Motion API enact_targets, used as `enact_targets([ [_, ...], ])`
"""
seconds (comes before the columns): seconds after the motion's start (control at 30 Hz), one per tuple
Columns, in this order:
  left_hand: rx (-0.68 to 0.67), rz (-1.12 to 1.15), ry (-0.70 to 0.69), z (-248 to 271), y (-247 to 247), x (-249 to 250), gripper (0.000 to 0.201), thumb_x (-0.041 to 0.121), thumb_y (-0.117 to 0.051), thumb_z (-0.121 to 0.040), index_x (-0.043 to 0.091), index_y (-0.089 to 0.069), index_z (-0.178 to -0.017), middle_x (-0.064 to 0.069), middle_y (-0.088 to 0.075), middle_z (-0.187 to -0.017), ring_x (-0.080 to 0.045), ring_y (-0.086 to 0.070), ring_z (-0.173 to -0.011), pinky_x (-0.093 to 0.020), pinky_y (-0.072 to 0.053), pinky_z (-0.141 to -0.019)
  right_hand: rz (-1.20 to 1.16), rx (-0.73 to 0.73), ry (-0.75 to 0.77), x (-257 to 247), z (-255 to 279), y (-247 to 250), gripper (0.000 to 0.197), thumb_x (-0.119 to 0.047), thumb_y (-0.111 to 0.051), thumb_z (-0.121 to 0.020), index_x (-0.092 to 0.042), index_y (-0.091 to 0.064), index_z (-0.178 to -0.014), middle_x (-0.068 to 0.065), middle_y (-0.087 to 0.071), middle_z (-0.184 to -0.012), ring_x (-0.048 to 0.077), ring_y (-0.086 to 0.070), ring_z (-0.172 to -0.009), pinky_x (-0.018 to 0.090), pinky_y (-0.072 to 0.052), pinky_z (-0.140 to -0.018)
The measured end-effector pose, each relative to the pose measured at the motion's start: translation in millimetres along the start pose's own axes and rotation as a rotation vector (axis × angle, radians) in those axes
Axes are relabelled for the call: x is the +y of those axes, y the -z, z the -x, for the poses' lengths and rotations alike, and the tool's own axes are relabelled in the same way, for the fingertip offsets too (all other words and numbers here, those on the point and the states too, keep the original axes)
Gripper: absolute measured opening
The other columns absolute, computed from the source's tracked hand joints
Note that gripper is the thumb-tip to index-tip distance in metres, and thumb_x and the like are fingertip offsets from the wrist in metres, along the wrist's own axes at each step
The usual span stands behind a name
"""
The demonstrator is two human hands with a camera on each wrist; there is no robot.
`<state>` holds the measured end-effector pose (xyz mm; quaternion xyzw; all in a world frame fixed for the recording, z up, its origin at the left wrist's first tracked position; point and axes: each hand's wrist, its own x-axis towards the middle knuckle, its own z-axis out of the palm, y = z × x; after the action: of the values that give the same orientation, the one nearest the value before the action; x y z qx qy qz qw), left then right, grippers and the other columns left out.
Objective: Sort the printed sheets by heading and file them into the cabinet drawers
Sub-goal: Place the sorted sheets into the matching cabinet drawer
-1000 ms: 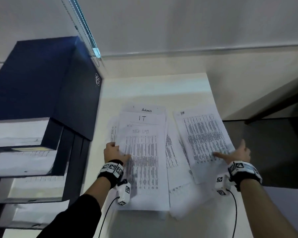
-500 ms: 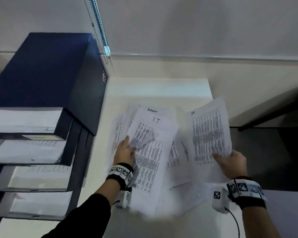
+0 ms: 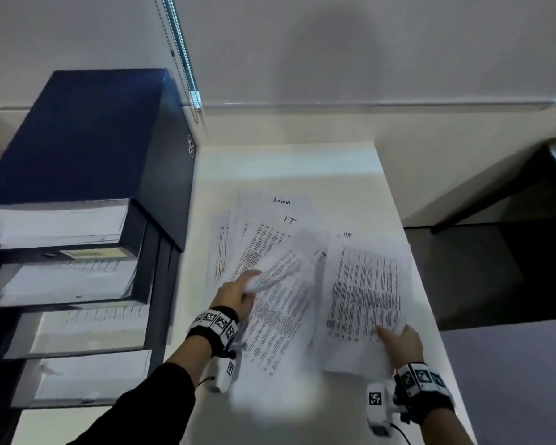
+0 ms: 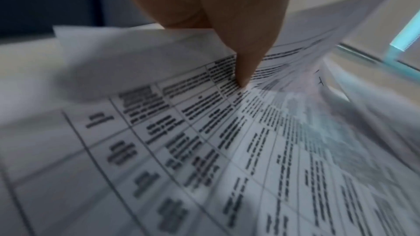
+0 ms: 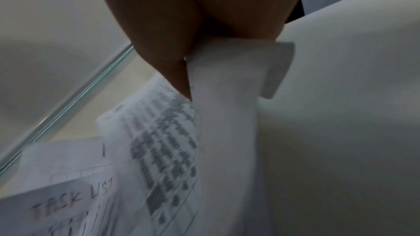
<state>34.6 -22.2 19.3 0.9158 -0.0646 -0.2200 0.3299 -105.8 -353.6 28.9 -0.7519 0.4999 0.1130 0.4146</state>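
Note:
Printed sheets lie fanned over the white table (image 3: 286,168); one is headed "Admin" (image 3: 281,202), one "IT" (image 3: 289,221). My left hand (image 3: 251,284) pinches the curled-up left edge of a table-printed sheet (image 3: 280,319). The left wrist view shows that sheet (image 4: 227,141) clamped between thumb and finger (image 4: 240,46). My right hand (image 3: 389,335) holds the lower right corner of the "HR" sheet (image 3: 366,284); in the right wrist view its fingers (image 5: 172,64) pinch that sheet's edge (image 5: 227,114). The dark blue cabinet (image 3: 87,139) stands at the left.
Several cabinet drawers (image 3: 61,226) stand pulled out to the left, each holding paper. A blind cord (image 3: 187,78) hangs behind the cabinet. The table's right edge drops to a dark lower surface (image 3: 495,268). A "TASK LIST" sheet (image 5: 68,198) lies in the pile.
The right hand has lowered the lifted HR sheet toward the table at the right. The left hand still curls up the left edge of its sheet, which has swung more slanted.

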Motion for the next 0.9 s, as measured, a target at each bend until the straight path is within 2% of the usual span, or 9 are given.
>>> enact_targets([
  [0.1,0.162,0.086,0.153,-10,9,-4,0.068,0.007,-0.06,-0.093,0.027,-0.029,-0.149,-0.003,-0.063,-0.122,-0.003,-0.056,-0.061,-0.013,-0.045,-0.058,-0.038,0.056,-0.008,-7,3,-10,0.066,-0.023,-0.07,-0.087,0.014,-0.042,-0.132,0.031,-0.047,-0.136,0.042,-0.048,-0.125,0.046,-0.04,-0.103],
  [0.17,0.17,-0.02,0.219,-22,14,-7,0.053,0.017,-0.06,-0.094,0.01,-0.043,-0.143,-0.012,-0.062,-0.126,-0.02,-0.065,-0.087,-0.025,-0.052,-0.08,-0.075,0.072,-0.029,-10,2,-16,0.07,-0.023,-0.07,-0.087,0.012,-0.037,-0.138,0.03,-0.043,-0.142,0.042,-0.044,-0.13,0.047,-0.038,-0.108],
  [0.27,0.138,-0.148,0.237,-34,17,-9,0.049,0.03,-0.07,-0.087,-0.003,-0.06,-0.121,-0.012,-0.046,-0.138,-0.027,-0.047,-0.124,-0.032,-0.039,-0.106,-0.088,0.051,-0.07,-3,0,-28,0.072,-0.025,-0.072,-0.085,0.009,-0.038,-0.139,0.027,-0.045,-0.142,0.041,-0.046,-0.129,0.047,-0.039,-0.108],
  [0.4,0.078,-0.212,0.216,-49,17,-8,0.084,0.039,-0.081,-0.075,-0.001,-0.044,-0.14,-0.011,-0.031,-0.15,-0.027,-0.031,-0.138,-0.032,-0.028,-0.116,-0.057,0.051,-0.077,-2,4,-31,0.075,-0.024,-0.077,-0.079,0.003,-0.041,-0.138,0.026,-0.05,-0.138,0.04,-0.05,-0.124,0.049,-0.041,-0.105],
  [0.53,0.086,-0.203,0.254,-67,22,0,0.1,0.041,-0.089,-0.063,0.001,-0.041,-0.141,-0.01,-0.034,-0.145,-0.028,-0.036,-0.133,-0.037,-0.036,-0.112,0.145,0.224,0.137,-23,7,-21,0.114,-0.02,-0.088,-0.063,-0.015,-0.015,-0.151,0.026,-0.034,-0.143,0.045,-0.042,-0.127,0.053,-0.038,-0.103],
  [0.63,0.047,-0.207,0.301,-75,28,6,0.111,0.043,-0.091,-0.058,0.0,-0.036,-0.144,-0.01,-0.034,-0.146,-0.028,-0.036,-0.135,-0.039,-0.037,-0.112,0.406,0.378,0.438,-52,6,-23,0.109,-0.031,-0.087,-0.061,-0.018,-0.023,-0.149,0.022,-0.033,-0.145,0.04,-0.035,-0.133,0.052,-0.031,-0.108],
  [0.73,0.039,-0.214,0.309,-77,28,6,0.111,0.042,-0.091,-0.059,0.0,-0.035,-0.144,-0.01,-0.034,-0.148,-0.028,-0.034,-0.138,-0.038,-0.034,-0.114,0.431,0.139,0.679,-85,9,-54,0.077,-0.04,-0.081,-0.071,-0.018,-0.048,-0.136,0.012,-0.049,-0.131,0.029,-0.049,-0.121,0.041,-0.042,-0.103],
  [0.83,0.068,-0.154,0.328,-80,26,6,0.108,0.035,-0.093,-0.059,-0.002,-0.036,-0.143,-0.01,-0.032,-0.147,-0.027,-0.032,-0.138,-0.034,-0.03,-0.114,0.345,-0.221,0.529,-109,18,-99,0.089,-0.056,-0.076,-0.071,-0.015,-0.039,-0.142,0.007,-0.046,-0.131,0.023,-0.054,-0.115,0.039,-0.05,-0.098],
  [0.9,0.08,-0.136,0.334,-82,23,7,0.103,0.029,-0.093,-0.059,-0.002,-0.038,-0.14,-0.009,-0.032,-0.145,-0.026,-0.034,-0.135,-0.033,-0.031,-0.114,0.34,-0.245,0.422,-114,20,-122,0.101,-0.055,-0.08,-0.066,-0.014,-0.032,-0.144,0.009,-0.04,-0.135,0.026,-0.051,-0.12,0.041,-0.049,-0.1],
])
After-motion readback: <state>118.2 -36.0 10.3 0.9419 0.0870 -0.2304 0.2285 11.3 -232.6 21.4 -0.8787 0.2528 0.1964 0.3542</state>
